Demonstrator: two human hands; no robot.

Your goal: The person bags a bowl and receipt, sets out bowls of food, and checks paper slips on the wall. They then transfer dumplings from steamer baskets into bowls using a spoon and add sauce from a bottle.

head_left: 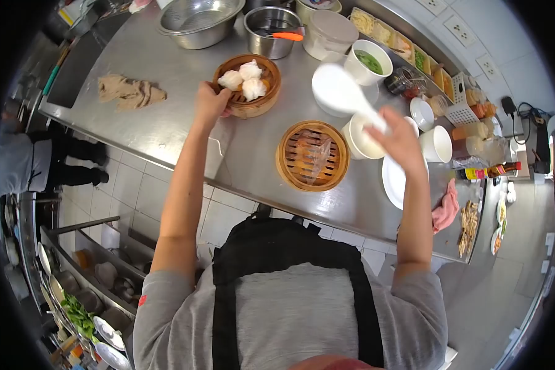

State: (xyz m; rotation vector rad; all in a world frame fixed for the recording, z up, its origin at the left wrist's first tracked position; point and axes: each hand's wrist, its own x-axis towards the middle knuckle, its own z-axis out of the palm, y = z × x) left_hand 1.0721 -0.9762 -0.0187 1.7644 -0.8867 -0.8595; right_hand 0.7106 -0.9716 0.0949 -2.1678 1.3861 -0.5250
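Observation:
My left hand (213, 103) grips the near left rim of a round bamboo steamer (248, 112), thumb on the edge. Inside it, three white buns with split tops (250, 73) sit together. My right hand (396, 137) is closed around the handle of a white rice paddle (338, 88), its broad blade pointing up and left and slightly blurred. Below that blade, a second bamboo steamer (283, 172) rests on the counter, its slatted base showing with a crumpled piece of clear film (319, 159) on it. A white tub (361, 139) stands beside my right hand.
On the steel counter (194, 132) are a brown cloth (129, 91), a metal colander (200, 24), and a pot (271, 46) with an orange-handled tool. White bowls, sauce bottles and a topping tray (385, 34) crowd the right. Another person (34, 160) stands at far left.

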